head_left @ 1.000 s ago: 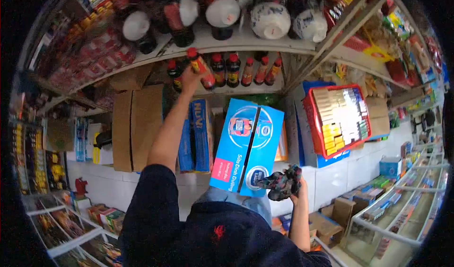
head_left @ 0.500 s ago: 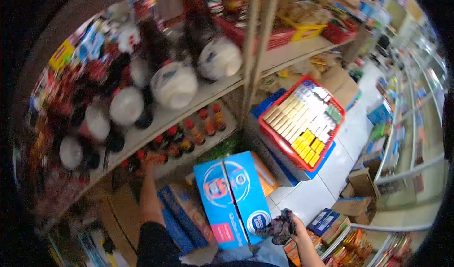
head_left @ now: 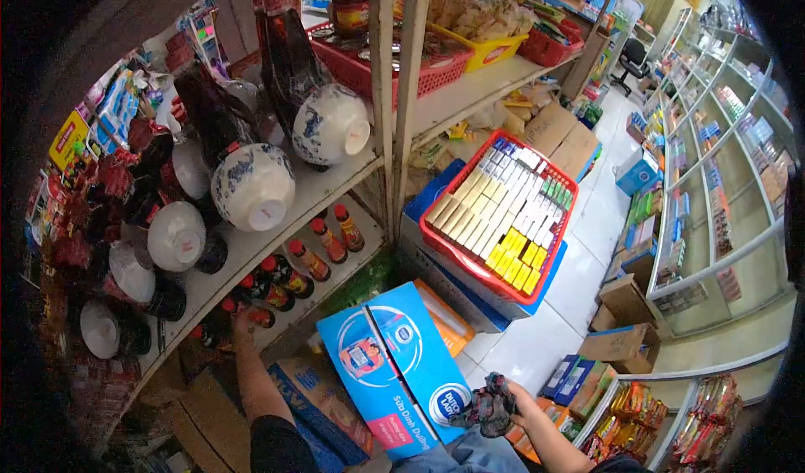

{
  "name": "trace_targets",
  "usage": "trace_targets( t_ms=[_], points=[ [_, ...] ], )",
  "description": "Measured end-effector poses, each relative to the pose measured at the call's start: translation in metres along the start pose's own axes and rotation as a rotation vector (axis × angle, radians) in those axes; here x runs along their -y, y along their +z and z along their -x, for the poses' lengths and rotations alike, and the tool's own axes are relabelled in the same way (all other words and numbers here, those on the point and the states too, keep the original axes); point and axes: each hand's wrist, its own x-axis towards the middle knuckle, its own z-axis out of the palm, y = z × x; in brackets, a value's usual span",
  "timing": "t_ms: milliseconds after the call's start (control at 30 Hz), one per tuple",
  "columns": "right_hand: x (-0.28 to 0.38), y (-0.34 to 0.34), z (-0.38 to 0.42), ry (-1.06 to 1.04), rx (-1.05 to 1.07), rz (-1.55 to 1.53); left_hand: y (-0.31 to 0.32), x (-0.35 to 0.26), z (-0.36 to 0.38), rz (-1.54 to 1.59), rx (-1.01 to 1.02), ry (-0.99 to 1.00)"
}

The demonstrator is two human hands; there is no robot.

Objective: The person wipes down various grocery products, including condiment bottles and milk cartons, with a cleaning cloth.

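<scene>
My left hand [head_left: 243,320] reaches into the lower shelf at the row's near end. Its fingers are closed around a small dark sauce bottle [head_left: 262,315], which looks tilted; the fingertips are partly hidden. Other red-capped sauce bottles [head_left: 309,261] stand along the same shelf. A dark, crumpled checked cloth [head_left: 490,406] is bunched in my right hand [head_left: 523,408], above the corner of a blue Dutch Lady carton [head_left: 394,347].
Patterned white bowls [head_left: 253,189] and large dark bottles [head_left: 289,54] line the shelf above my left arm. A red basket [head_left: 426,231] of small boxes stands beyond the carton. Glass display cases [head_left: 713,305] run along the right, beside a tiled aisle [head_left: 579,263].
The view has shifted and sharpened, with shelves and basket now farther left in the picture. My left hand stays among the sauce bottles, and my right hand keeps hold of the cloth.
</scene>
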Motion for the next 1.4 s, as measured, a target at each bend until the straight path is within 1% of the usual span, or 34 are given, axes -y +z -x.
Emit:
trace_targets(
  t_ms=[67, 100, 167, 200, 267, 333, 367, 400, 433, 467, 500, 533, 600, 633, 667, 700, 733, 767, 800, 833, 867, 900, 933, 967, 1000, 1067, 1100, 1133, 1200, 1233, 1300, 1333, 1367, 1400],
  points=[
    [0.008, 0.005, 0.002, -0.027, -0.005, 0.029, 0.054, -0.038, 0.029, -0.186, -0.372, -0.143],
    [0.009, 0.007, 0.006, -0.034, -0.016, 0.048, 0.060, -0.046, 0.038, -0.184, -0.368, -0.144],
    [0.016, 0.012, 0.012, -0.066, 0.010, 0.037, 0.073, -0.069, 0.053, 0.232, -0.269, -0.256],
    [0.024, 0.011, 0.015, -0.096, 0.036, 0.029, 0.100, -0.091, 0.086, 0.238, -0.265, -0.245],
    [0.028, -0.003, 0.013, -0.122, 0.026, 0.048, 0.177, -0.141, 0.177, 0.096, -0.516, -0.194],
    [0.048, -0.003, 0.010, -0.188, 0.058, 0.007, 0.164, -0.123, 0.204, 0.146, -0.274, 0.160],
    [0.058, -0.008, 0.002, -0.245, 0.039, 0.023, 0.207, -0.127, 0.237, -0.064, -0.495, 0.148],
    [0.057, -0.015, -0.003, -0.285, 0.006, 0.024, 0.244, -0.110, 0.268, 0.042, -0.429, 0.199],
    [0.066, -0.016, -0.002, -0.255, 0.104, -0.031, 0.293, -0.119, 0.325, -0.343, -0.126, 0.123],
    [0.078, -0.017, -0.004, -0.227, 0.203, -0.086, 0.317, -0.098, 0.358, -0.328, 0.149, 0.244],
    [0.081, -0.022, -0.022, -0.164, 0.263, -0.169, 0.346, -0.079, 0.390, -0.450, 0.187, 0.032],
    [0.078, -0.025, -0.032, -0.090, 0.313, -0.250, 0.383, -0.063, 0.425, -0.460, 0.231, -0.010],
    [0.092, 0.002, -0.014, -0.124, 0.396, -0.189, 0.441, -0.042, 0.473, -0.592, 0.485, -0.118],
    [0.091, 0.008, -0.005, -0.129, 0.432, -0.242, 0.462, -0.029, 0.487, -0.807, 0.544, 0.093],
    [0.104, 0.009, 0.002, -0.151, 0.477, -0.279, 0.490, -0.014, 0.492, -1.000, 0.597, 0.334],
    [0.124, 0.012, 0.025, -0.293, 0.455, -0.208, 0.517, -0.004, 0.497, -0.956, 0.566, 0.313],
    [0.148, 0.010, 0.047, -0.431, 0.431, -0.138, 0.560, -0.010, 0.502, -0.857, 0.549, 0.376],
    [0.167, -0.008, 0.052, -0.552, 0.355, -0.077, 0.584, -0.004, 0.494, -0.884, 0.545, 0.404],
    [0.196, -0.031, 0.064, -0.295, 0.467, -0.237, 0.598, 0.005, 0.486, -0.924, 0.542, 0.415],
    [0.216, -0.063, 0.057, -0.313, 0.692, -0.281, 0.615, 0.008, 0.482, -1.011, 0.590, 0.526],
    [0.246, -0.082, 0.076, -0.346, 0.743, -0.316, 0.641, 0.009, 0.476, -1.082, 0.638, 0.655],
    [0.276, -0.104, 0.092, -0.479, 0.569, 0.009, 0.670, 0.006, 0.477, -1.137, 0.678, 0.745],
    [0.295, -0.140, 0.087, -0.802, 0.362, 0.618, 0.697, -0.001, 0.481, -1.188, 0.713, 0.840],
    [0.305, -0.172, 0.080, -0.950, 0.089, 0.884, 0.724, -0.006, 0.486, -1.271, 0.722, 0.890],
    [0.320, -0.190, 0.086, -0.959, 0.082, 0.891, 0.741, -0.006, 0.486, -1.259, 0.723, 0.899],
    [0.346, -0.216, 0.096, -1.126, -0.099, 0.977, 0.770, 0.001, 0.484, -1.317, 0.769, 0.892],
    [0.354, -0.212, 0.101, -1.088, 0.011, 0.858, 0.782, 0.008, 0.482, -1.335, 0.791, 0.896],
    [0.362, -0.202, 0.104, -1.179, 0.098, 0.943, 0.794, 0.016, 0.483, -1.324, 0.788, 0.888],
    [0.373, -0.178, 0.092, -1.111, 0.294, 0.948, 0.820, 0.027, 0.479, -1.115, 0.724, 0.774],
    [0.378, -0.168, 0.078, -1.056, 0.369, 0.905, 0.832, 0.033, 0.470, -1.016, 0.689, 0.636],
    [0.402, -0.147, 0.059, -0.992, 0.476, 0.868, 0.853, 0.036, 0.450, -0.768, 0.537, 0.548],
    [0.419, -0.140, 0.053, -1.071, 0.512, 0.906, 0.865, 0.044, 0.435, -0.602, 0.440, 0.502],
    [0.440, -0.135, 0.052, -1.087, 0.526, 0.917, 0.890, 0.027, 0.440, -0.419, 0.392, 0.386],
    [0.461, -0.131, 0.049, -1.098, 0.542, 0.934, 0.909, 0.021, 0.433, -0.273, 0.422, 0.294]
  ],
)
